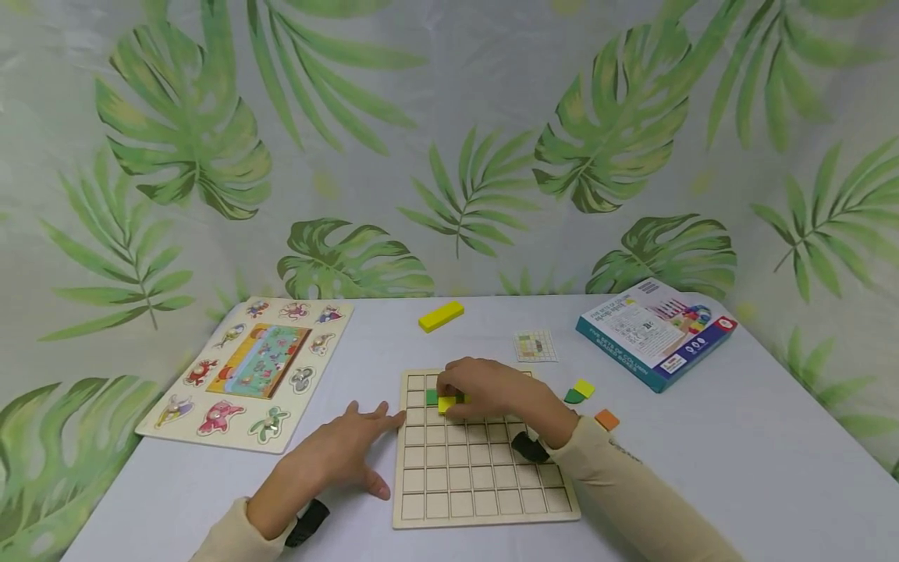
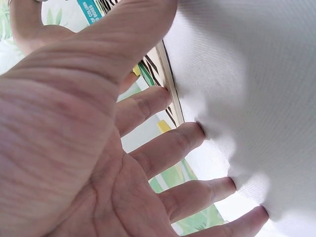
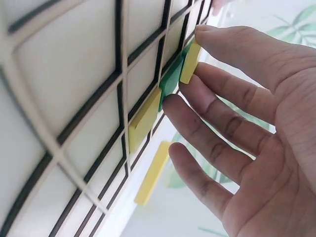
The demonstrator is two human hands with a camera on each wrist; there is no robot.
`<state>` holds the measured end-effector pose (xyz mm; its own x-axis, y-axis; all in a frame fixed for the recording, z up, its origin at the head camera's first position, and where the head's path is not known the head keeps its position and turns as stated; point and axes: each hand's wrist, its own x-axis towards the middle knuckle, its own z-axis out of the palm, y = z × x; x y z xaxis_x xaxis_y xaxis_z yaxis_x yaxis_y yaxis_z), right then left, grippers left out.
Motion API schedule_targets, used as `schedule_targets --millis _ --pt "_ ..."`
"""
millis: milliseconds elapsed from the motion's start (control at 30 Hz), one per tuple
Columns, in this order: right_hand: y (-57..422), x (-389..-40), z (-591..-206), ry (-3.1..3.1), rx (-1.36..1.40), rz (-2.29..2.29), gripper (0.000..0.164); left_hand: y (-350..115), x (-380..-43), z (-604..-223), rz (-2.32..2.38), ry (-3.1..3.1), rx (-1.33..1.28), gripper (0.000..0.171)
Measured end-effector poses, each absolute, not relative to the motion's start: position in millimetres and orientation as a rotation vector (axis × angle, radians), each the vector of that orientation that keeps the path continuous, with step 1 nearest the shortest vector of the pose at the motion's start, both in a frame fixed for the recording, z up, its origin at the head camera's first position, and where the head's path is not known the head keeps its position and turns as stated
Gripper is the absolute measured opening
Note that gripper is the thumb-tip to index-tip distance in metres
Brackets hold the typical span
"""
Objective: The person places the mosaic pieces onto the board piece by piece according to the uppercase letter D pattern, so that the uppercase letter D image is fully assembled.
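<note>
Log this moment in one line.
right hand: pinches yellow tile at grid board | left hand: fingers spread, on white cloth beside grid board
</note>
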<state>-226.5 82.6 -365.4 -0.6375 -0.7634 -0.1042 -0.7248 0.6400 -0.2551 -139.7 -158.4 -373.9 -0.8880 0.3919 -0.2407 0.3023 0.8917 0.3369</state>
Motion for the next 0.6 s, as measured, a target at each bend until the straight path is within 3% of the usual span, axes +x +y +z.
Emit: schedule_targets --millis 600 --pt "64.6 -219.4 -367.0 2.658 -1.333 -0.153 0.022 -157.4 -139.0 -371.7 0.4 2.753 0.517 0.103"
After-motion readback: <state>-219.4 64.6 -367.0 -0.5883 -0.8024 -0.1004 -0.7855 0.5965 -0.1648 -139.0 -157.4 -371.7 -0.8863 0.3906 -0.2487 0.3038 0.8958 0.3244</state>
